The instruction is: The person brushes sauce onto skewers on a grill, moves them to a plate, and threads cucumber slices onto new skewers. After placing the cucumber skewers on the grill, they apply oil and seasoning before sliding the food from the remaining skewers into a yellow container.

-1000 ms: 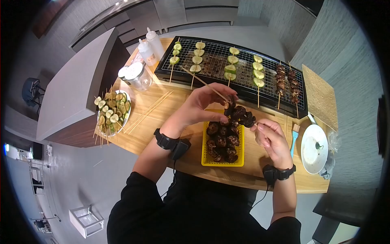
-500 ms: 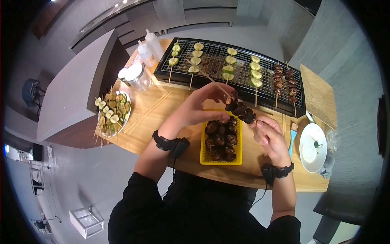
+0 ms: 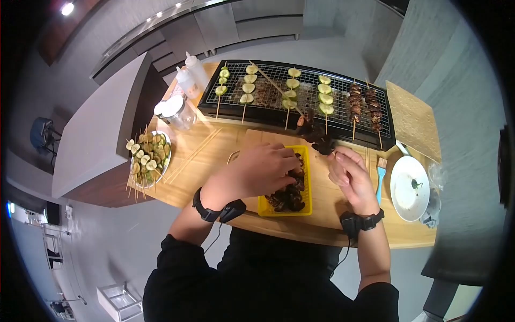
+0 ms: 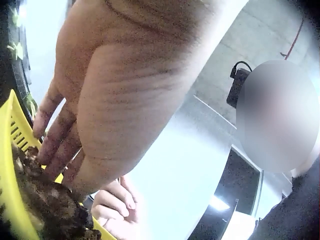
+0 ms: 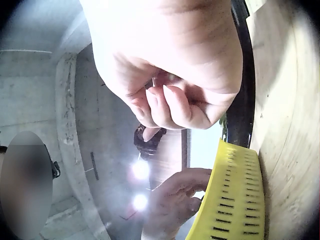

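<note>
My right hand (image 3: 354, 177) pinches the lower end of a wooden skewer (image 3: 273, 81) that slants up to the left over the grill. Several dark brown mushrooms (image 3: 314, 133) are threaded low on it, just beyond the fingertips. In the right wrist view, the fingers (image 5: 172, 107) are curled in and a dark mushroom (image 5: 148, 140) shows past them. My left hand (image 3: 252, 169) reaches over a yellow basket (image 3: 308, 201) of loose dark mushrooms (image 3: 289, 201). In the left wrist view its fingers (image 4: 60, 142) point down among the mushrooms (image 4: 55, 200).
Behind the basket is a black grill (image 3: 257, 119) with cucumber skewers (image 3: 248, 87) and mushroom skewers (image 3: 355, 102). At left stand a plate of cucumber skewers (image 3: 147, 155), a jar (image 3: 179, 112) and squeeze bottles (image 3: 188, 83). A blue brush (image 3: 381, 177) and white pan (image 3: 402, 201) lie right.
My left hand has moved from beside the threaded mushrooms down and toward me, into the yellow basket. My right hand keeps hold of the skewer. The head view has shifted slightly.
</note>
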The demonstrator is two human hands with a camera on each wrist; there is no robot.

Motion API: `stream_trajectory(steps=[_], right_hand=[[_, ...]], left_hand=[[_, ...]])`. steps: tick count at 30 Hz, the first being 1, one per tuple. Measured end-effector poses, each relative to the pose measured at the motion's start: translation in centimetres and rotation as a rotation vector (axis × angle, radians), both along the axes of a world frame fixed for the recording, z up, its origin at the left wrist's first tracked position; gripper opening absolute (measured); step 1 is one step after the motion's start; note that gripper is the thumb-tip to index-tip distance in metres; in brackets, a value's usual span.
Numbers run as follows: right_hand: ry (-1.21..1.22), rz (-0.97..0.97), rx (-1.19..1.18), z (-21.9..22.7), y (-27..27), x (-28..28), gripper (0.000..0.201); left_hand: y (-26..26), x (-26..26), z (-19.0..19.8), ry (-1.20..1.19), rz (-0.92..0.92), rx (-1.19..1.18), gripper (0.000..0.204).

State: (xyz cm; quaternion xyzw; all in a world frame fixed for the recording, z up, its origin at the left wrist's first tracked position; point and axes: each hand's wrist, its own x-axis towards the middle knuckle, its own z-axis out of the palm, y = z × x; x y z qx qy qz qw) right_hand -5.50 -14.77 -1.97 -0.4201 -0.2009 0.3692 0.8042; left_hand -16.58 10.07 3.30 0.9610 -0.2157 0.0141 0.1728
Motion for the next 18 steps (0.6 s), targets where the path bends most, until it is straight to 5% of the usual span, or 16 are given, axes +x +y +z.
stream_trajectory(steps=[9, 18], right_hand=[[-0.003, 0.002, 0.005, 0.1, 0.0, -0.1, 0.022], [0.002, -0.003, -0.025, 0.1, 0.2, 0.0, 0.021]], left_hand=[[-0.8, -0.7, 0.9, 0.146, -0.079, -0.072, 0.024], [-0.9, 0.1, -1.1, 0.022, -0.175, -0.156, 0.022]])
